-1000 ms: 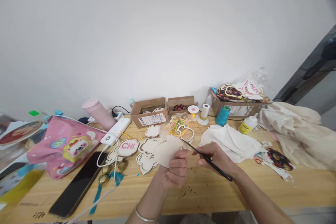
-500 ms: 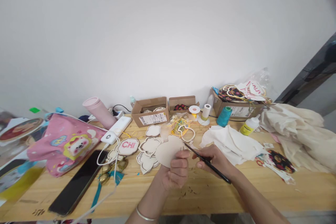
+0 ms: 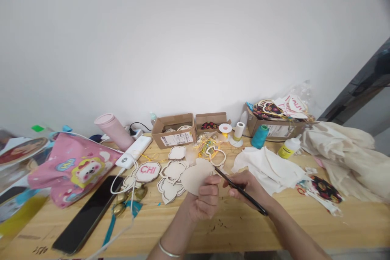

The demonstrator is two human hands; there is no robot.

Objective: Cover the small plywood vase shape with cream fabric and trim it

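My left hand [image 3: 207, 197] has its fingers closed around the edge of a flat cream cutout [image 3: 196, 176] with a curved, gourd-like outline. In my right hand [image 3: 246, 189] is a slim black pen-like tool [image 3: 248, 197], held slanting with its tip up and to the left. That tip lies by the cutout's right edge; I cannot tell whether it touches. Behind the hands lies a gourd-shaped frame [image 3: 219, 157] beside tangled yellow cords [image 3: 208, 147]. Several pale scalloped cutouts [image 3: 173, 170] are piled to the left, next to a plaque with pink CHI lettering [image 3: 148, 171].
Cardboard boxes [image 3: 157, 139] stand along the wall. Teal thread [image 3: 260, 136], a white spool [image 3: 239, 130] and a glue bottle [image 3: 289, 147] are behind white cloth [image 3: 268, 170]. On the left are a phone [image 3: 88, 215], a pink bag [image 3: 57, 170], a tumbler [image 3: 114, 132] and a cable [image 3: 133, 207].
Both hands keep their holds on the cutout and the black tool. The tool's tip has shifted slightly right and down, and the camera view has moved a little.
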